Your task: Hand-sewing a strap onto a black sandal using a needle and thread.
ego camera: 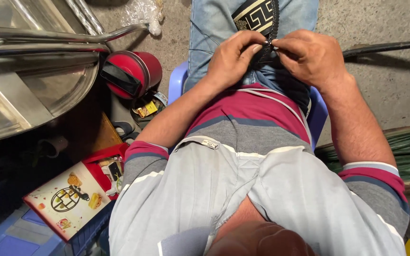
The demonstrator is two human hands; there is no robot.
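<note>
A black strap with a gold key pattern [255, 16] lies over my lap on light blue jeans. My left hand [233, 57] pinches the strap's lower edge, fingers closed on it. My right hand [309, 57] grips the same edge from the other side, thumb and fingers meeting the left hand's at the middle. A thin thread runs across the jeans near the hands. I sit on a pale blue plastic chair [177, 83], seen from above, wearing a grey and maroon striped shirt.
A shiny metal basin and bars [34, 80] fill the left. A red round container [131, 73] stands by the chair. A red box with a printed lid [69, 199] sits low left. Green sheets [409, 151] lie right; a dark rod [385, 47] crosses the concrete floor.
</note>
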